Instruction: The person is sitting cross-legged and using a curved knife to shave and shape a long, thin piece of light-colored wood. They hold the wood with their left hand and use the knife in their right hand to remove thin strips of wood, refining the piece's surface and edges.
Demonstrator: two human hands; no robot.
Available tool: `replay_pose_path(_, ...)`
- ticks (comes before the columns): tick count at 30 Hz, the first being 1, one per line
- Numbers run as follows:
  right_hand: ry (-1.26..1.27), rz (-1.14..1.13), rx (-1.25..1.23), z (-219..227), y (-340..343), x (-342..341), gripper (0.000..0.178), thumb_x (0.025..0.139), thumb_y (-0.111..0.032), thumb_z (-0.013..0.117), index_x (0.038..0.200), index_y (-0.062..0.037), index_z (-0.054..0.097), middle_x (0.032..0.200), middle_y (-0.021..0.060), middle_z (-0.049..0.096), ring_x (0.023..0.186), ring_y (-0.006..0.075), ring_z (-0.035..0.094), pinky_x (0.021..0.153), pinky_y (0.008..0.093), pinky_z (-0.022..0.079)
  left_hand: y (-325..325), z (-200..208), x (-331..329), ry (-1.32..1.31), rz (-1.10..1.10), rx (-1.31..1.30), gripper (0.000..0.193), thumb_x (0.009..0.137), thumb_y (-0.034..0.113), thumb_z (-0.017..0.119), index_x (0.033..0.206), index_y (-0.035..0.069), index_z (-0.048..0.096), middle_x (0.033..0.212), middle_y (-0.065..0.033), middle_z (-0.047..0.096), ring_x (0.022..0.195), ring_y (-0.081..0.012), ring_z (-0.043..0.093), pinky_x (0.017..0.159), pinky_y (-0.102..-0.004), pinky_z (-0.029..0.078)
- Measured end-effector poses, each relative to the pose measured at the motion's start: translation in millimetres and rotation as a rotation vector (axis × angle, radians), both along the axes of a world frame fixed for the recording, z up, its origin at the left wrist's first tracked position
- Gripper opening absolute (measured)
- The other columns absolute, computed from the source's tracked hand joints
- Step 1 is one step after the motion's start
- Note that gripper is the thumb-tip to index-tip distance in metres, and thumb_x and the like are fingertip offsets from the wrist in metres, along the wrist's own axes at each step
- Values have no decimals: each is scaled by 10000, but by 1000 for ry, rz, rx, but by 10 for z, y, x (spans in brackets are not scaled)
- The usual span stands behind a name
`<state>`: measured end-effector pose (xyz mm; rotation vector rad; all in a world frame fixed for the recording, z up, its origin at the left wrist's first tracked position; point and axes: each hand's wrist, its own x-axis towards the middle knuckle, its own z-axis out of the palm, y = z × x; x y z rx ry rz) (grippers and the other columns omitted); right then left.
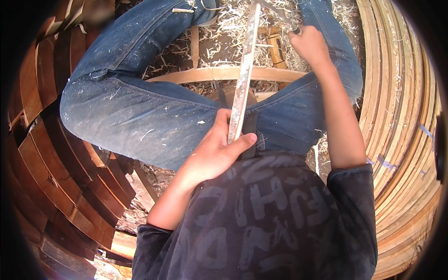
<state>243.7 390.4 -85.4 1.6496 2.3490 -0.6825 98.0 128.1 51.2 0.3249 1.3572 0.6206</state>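
Observation:
A long, narrow wooden strip runs from my lap away toward the top edge, with a pale edge and a rough, grey-flecked face. My left hand is closed about its near end, thumb to the right of it and fingers partly hidden behind. Farther up on the right, my right hand makes a fist on a thin grey blade tool; a dark bit of its handle shows at the fist. The blade reaches toward the strip's far end, where the picture cuts off; whether they touch I cannot tell.
Curled wood shavings cover the ground between my jeans-clad legs. A curved pale slat lies across there. Long bent wooden strips are stacked on the right. Brown wooden pieces stand piled on the left.

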Motion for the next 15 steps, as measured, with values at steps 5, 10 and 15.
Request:
replay_pose_path(5, 134, -50, -220, 279, -746, -7, 358, 796, -321, 629, 754, 32, 668, 706, 243, 640, 718, 412, 644, 690, 452, 511, -53, -32, -22, -160, 130, 29, 429, 851, 150, 648, 1178, 17, 406, 818, -51, 512, 667, -113, 514, 581, -261, 427)
replay_pose_path(10, 242, 5, -274, 641, -1274, 0, 301, 778, -285, 665, 692, 4, 675, 599, 214, 602, 608, 391, 620, 596, 426, 499, -113, -138, -9, -447, 341, 85, 504, 820, 231, 672, 1192, 26, 400, 742, -54, 481, 633, -141, 498, 546, -297, 441)
replay_pose_path(15, 336, 109, -252, 880, -1443, 49, 242, 737, -248, 680, 720, -7, 690, 596, 193, 605, 605, 376, 620, 594, 428, 502, -215, -197, -5, -847, 564, 153, 552, 824, 233, 697, 1219, 36, 367, 783, -42, 472, 590, -133, 471, 513, -269, 399)
